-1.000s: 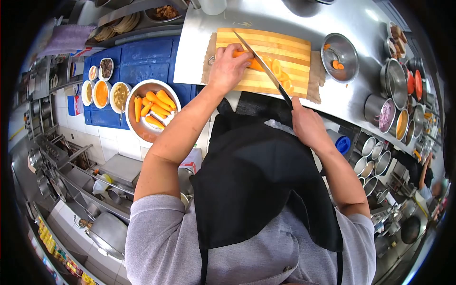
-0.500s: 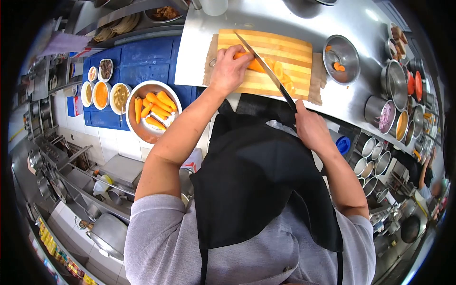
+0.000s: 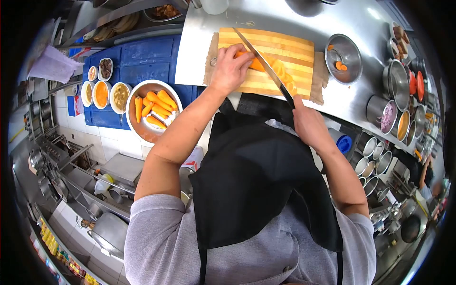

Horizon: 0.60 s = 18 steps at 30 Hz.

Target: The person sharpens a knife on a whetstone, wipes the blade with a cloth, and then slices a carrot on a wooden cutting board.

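My left hand [image 3: 231,70] is closed on a carrot [image 3: 257,64], pressing it to the striped wooden cutting board [image 3: 299,52] with bent fingers. In my right hand [image 3: 308,121] is the dark handle of a long kitchen knife [image 3: 264,62]. Its blade slants across the board, right against the carrot beside my left fingertips. Several carrot slices [image 3: 283,75] lie just right of the blade. Part of the carrot is hidden under my left hand and the knife.
A steel bowl [image 3: 356,50] with a few carrot pieces stands right of the board. Left, a bowl of peeled carrots [image 3: 134,124] and several small food dishes sit by a blue surface [image 3: 142,61]. Pots, one holding chopped onion [image 3: 388,114], line the right side. Another person [image 3: 424,173] is at far right.
The slices right of the blade have shifted slightly. Both hands keep their holds on the carrot and the knife, nearly in the same place.
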### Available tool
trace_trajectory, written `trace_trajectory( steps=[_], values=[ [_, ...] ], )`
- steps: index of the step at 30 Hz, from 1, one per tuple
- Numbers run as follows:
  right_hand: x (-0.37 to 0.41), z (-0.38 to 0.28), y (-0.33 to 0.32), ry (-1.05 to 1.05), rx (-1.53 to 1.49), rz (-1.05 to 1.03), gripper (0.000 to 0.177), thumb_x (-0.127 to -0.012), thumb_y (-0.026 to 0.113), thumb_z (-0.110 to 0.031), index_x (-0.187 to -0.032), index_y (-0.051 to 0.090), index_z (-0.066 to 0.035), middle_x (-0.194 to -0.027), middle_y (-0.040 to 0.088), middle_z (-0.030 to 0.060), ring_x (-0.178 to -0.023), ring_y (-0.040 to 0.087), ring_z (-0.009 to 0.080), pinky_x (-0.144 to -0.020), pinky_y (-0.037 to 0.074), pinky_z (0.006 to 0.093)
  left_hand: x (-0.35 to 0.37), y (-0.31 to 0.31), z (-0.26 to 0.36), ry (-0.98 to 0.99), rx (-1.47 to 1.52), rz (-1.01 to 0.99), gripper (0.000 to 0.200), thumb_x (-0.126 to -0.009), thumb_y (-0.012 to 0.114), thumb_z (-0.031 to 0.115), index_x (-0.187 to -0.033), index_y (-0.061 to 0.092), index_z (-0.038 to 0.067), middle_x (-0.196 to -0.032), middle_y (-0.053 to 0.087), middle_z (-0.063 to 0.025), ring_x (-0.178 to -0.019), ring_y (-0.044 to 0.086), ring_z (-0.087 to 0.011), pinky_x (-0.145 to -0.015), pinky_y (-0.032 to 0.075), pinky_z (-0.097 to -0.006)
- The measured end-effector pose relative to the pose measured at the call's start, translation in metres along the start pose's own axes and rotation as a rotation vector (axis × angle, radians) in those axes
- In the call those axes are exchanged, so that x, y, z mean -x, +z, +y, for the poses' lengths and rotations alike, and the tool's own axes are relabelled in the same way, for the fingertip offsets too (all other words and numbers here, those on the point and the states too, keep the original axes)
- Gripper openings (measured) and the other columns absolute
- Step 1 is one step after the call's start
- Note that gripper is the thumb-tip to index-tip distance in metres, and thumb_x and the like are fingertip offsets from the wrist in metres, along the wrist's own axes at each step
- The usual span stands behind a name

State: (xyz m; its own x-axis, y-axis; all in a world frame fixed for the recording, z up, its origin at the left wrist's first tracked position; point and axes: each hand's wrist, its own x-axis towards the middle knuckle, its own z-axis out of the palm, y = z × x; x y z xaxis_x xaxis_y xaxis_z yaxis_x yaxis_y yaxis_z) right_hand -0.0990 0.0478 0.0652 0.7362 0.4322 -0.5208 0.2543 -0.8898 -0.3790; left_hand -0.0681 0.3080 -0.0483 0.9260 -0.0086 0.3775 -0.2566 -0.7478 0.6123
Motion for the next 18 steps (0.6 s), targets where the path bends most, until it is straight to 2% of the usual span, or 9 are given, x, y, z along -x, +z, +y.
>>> trace_trajectory(
  steps=[4,6,9,16,18],
  values=[
    [0.002,0.000,0.001,0.059,0.017,-0.081,0.026,-0.098,0.050,-0.012,-0.119,0.042,0.000,-0.076,0.065,0.0294,-0.076,0.063,0.0496,-0.068,0.046,0.0590,0.002,0.001,-0.001,-0.001,0.008,0.011,0.022,-0.082,0.073,0.007,-0.103,0.073,0.016,-0.109,0.060,-0.0057,-0.098,0.056,-0.0303,-0.086,0.050,-0.0397],
    [-0.017,0.004,0.023,0.007,0.063,-0.001,0.030,-0.090,0.051,-0.003,-0.119,0.045,0.001,-0.078,0.067,0.0262,-0.077,0.067,0.0444,-0.068,0.050,0.0553,0.000,-0.002,0.001,0.010,0.004,0.007,0.023,-0.082,0.073,0.007,-0.103,0.073,0.016,-0.110,0.060,-0.0055,-0.098,0.056,-0.0303,-0.086,0.050,-0.0398],
    [-0.044,-0.001,0.034,0.010,0.119,0.003,0.034,-0.090,0.051,-0.002,-0.122,0.045,0.002,-0.078,0.067,0.0257,-0.077,0.067,0.0443,-0.068,0.050,0.0549,0.002,-0.003,0.002,0.007,0.001,-0.003,0.024,-0.082,0.073,0.006,-0.104,0.073,0.016,-0.110,0.060,-0.0055,-0.098,0.056,-0.0305,-0.086,0.050,-0.0399],
    [-0.002,-0.004,-0.001,0.016,0.071,-0.027,0.025,-0.091,0.052,-0.004,-0.115,0.045,0.000,-0.078,0.067,0.0254,-0.077,0.066,0.0444,-0.067,0.049,0.0561,0.001,0.000,0.000,-0.009,0.023,0.031,0.021,-0.082,0.072,0.006,-0.102,0.074,0.014,-0.107,0.061,-0.0060,-0.097,0.057,-0.0297,-0.083,0.051,-0.0396],
    [0.008,-0.002,-0.002,0.002,0.031,-0.024,0.023,-0.097,0.052,-0.010,-0.115,0.042,-0.001,-0.072,0.063,0.0286,-0.075,0.063,0.0492,-0.064,0.045,0.0579,0.001,0.000,0.000,-0.012,0.025,0.039,0.021,-0.082,0.072,0.006,-0.101,0.074,0.014,-0.106,0.061,-0.0059,-0.097,0.057,-0.0294,-0.083,0.051,-0.0394]
  ],
)
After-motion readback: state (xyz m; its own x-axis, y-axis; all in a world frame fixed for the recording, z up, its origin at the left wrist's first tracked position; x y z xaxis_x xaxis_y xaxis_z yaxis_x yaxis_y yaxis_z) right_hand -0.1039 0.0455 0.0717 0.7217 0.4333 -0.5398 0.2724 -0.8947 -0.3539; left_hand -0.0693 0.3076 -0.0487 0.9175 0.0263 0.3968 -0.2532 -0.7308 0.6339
